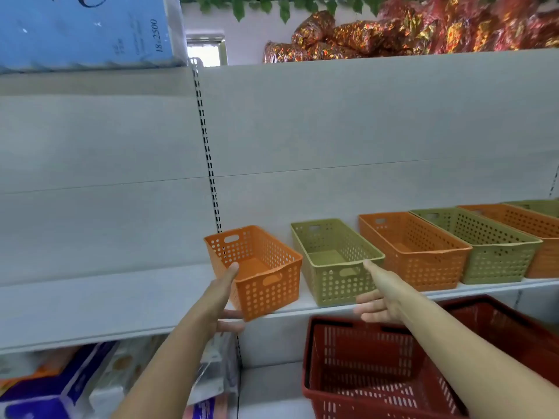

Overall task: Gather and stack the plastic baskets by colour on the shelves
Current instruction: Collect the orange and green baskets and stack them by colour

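Note:
My left hand (222, 297) grips the near left corner of an orange perforated basket (266, 267), which sits tilted at the front edge of the grey shelf (121, 306). To its right stands a green basket (335, 261). My right hand (378, 293) rests on that green basket's near right corner, thumb on the rim and fingers spread below it. Further right along the shelf stand another orange basket (414, 249), a second green one (484, 246) and a third orange one (532, 234), with more green behind at the frame edge.
Dark red shopping baskets (378, 373) are stacked on the lower shelf under my right arm. Packaged goods (75, 382) fill the lower left. A blue pack (87, 28) and shiny red-gold bags (423, 28) sit on top. The shelf's left part is bare.

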